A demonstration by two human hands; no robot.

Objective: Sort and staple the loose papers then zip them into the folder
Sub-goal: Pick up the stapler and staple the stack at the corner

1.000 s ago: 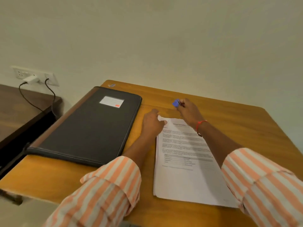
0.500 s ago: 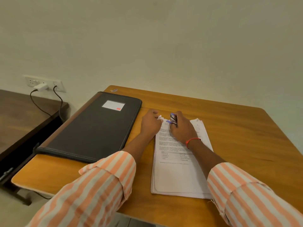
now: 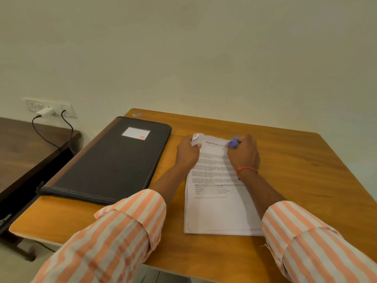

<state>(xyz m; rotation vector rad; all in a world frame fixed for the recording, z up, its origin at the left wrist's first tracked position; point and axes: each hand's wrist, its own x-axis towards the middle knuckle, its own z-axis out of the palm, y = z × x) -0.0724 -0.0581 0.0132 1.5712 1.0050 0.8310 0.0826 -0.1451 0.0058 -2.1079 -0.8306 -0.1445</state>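
Gripping papers' point(image 3: 218, 201) top corners, both hands: left point(image 3: 187, 153), right point(image 3: 243, 154) with stapler point(image 3: 233, 142).

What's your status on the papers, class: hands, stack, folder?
Left hand pinching the papers' top-left corner. Right hand holding blue stapler at the top edge. Folder closed, beside the stack. Nothing blocking.

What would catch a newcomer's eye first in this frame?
Probably the two hands at the far end of the paper stack in the middle of the wooden table: the left hand curls up the stack's far-left corner, while the right hand holds a small blue stapler over the top edge. A closed black folder lies to the left.
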